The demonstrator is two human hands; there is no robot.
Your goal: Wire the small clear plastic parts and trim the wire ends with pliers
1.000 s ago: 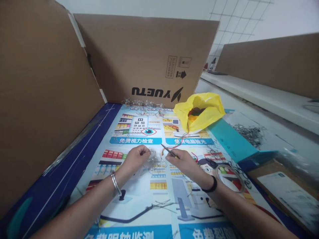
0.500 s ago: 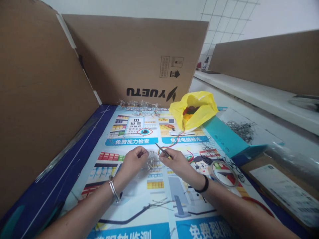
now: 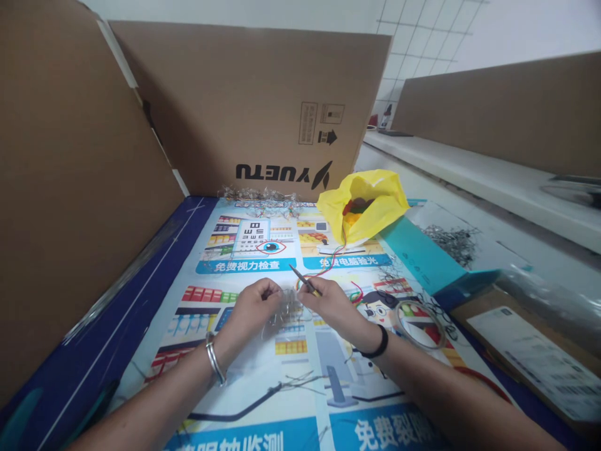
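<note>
Left hand (image 3: 255, 305), pinching wires (image 3: 287, 305), moved nearer right hand (image 3: 335, 311) gripping pointed tool (image 3: 304, 279)

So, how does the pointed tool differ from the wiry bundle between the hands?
Look: the pointed tool is dark and slender; the wiry bundle is silvery and tangled.
Place: the right hand holds the pointed tool; the left hand pinches the wiry bundle.
Both are over the printed sheet.
</note>
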